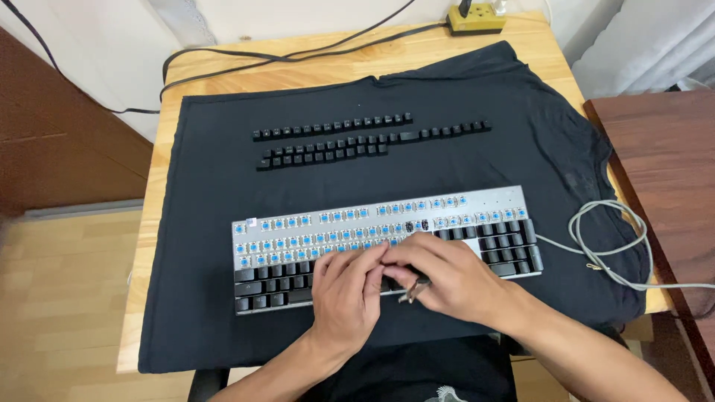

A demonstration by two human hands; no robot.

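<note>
Your left hand (344,292) rested half-curled on the keyboard (383,242), holding nothing; your right hand (447,279) gripped a wire keycap puller (412,292). Removed keycaps (350,141) lay in far rows.

Keyboard (387,223) under both hands: matt silver metal-look plate, blue plastic switches, black matt plastic keys at its near edge. Wire tool (412,289) in the right hand (447,279), beside the left hand (346,294): thin bright metal. Cloth (208,223) beneath the keyboard: black, soft, matt, lightly creased. Loose keycaps (350,138) in rows beyond the hands: black matt plastic. Table (153,186) around the cloth: pale wood, smooth. Cable (603,246) right of the hands: grey smooth plastic sheath. Power strip (477,16) far beyond the hands: yellow plastic.
</note>
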